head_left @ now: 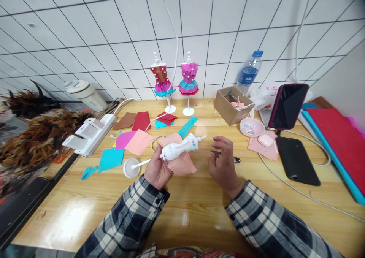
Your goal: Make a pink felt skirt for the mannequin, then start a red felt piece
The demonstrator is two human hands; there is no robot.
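Blue-capped water bottle [249,75] by tiled wall [122,30], white lidded tumbler [88,95], brown feathers [48,132], upright phone [288,106]

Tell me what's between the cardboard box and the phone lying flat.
In the head view: a pink dish of small pale bits, then a rounded pink object on a pink sheet.

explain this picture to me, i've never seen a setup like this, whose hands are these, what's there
There is no machine here: these are a person's bare hands, in plaid sleeves. The single picture comes from a camera worn on their head, looking forward and down. The left hand holds a white miniature mannequin, tilted, with its stand and round base attached. The right hand, half curled, partly hides a small dark tool; whether they touch is unclear. On the wooden table lie fabric pieces, a cardboard box, a pink bowl and a black phone. Two dressed miniature mannequins stand at the back.
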